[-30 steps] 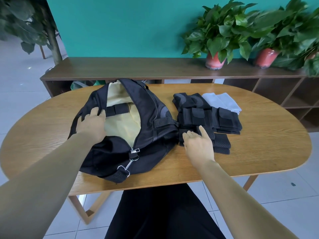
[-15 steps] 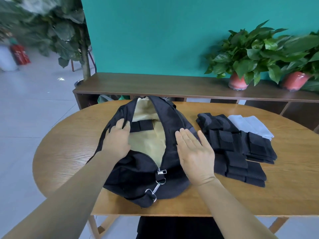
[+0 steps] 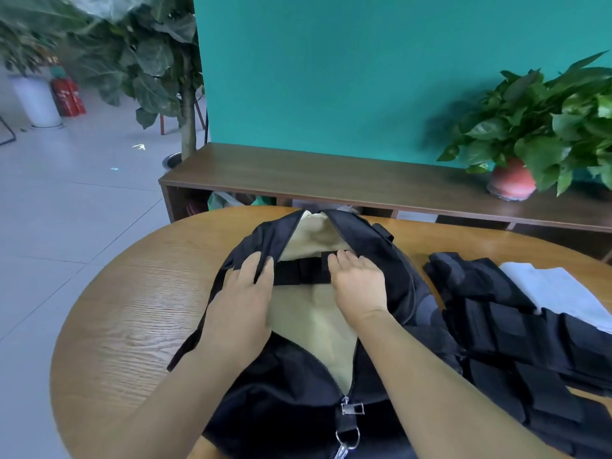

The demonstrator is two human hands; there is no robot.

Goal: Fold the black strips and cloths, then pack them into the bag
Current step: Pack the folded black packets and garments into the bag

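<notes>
Black bag [image 3: 381, 279], unzipped, lying on the oval wooden table [image 3: 132, 313]; pale yellow lining [image 3: 314, 319] exposed through the opening; a black strap [image 3: 298, 271] crosses the mouth; metal zipper pull [image 3: 351, 408] and ring at the near end. No brand, label or writing can be read on any item. Left hand [image 3: 245, 293]: on the bag's left flap, fingers curled over the opening's edge, pinching the black fabric. Right hand [image 3: 356, 278]: palm down over the strap inside the opening, fingers straight and close together, tips touching the strap. Folded black strips and cloths [image 3: 503, 329]: stacked on the table just right of the bag. White cloth [image 3: 559, 289]: folded, beside the stack's far right. Behind: low wooden shelf [image 3: 331, 173], teal wall [image 3: 347, 71], potted plant [image 3: 536, 127] in a red pot.
</notes>
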